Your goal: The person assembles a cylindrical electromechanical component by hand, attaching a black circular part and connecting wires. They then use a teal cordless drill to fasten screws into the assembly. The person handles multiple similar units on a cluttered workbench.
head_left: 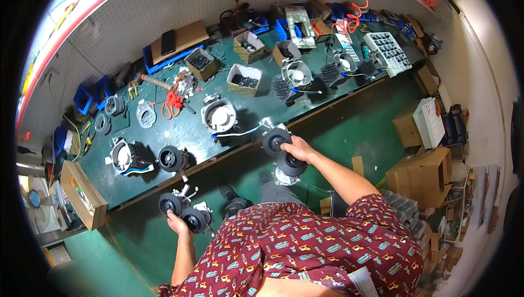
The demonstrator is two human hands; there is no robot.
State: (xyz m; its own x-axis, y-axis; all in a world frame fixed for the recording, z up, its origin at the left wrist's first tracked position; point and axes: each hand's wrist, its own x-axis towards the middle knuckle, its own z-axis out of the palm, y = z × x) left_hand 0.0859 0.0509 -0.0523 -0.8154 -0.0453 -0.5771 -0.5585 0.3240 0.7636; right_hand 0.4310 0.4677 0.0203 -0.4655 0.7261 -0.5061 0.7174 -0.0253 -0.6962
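Observation:
My left hand [177,224], low in front of the bench, is closed on a pair of metal parts with round black wheels [168,204]; metal stubs stick out of them. My right hand [298,150] grips a second pair of black-wheeled metal parts [276,142] beside the bench's front edge. Its fingers lie over the wheels and are partly hidden. Another black-wheeled part [171,159] rests on the bench edge above my left hand. Near it stands a silver round housing [123,157] with blue and white wires. A similar housing [219,116] sits farther right, its wire reaching toward my right hand.
More housings [296,73] stand along the green bench [164,133]. Behind them are cartons of small black parts [244,79], orange scissors [170,110], a hammer [155,81] and blue bins [102,91]. A wooden-sided box [82,194] is at the left end. Cardboard boxes [417,177] stand at right.

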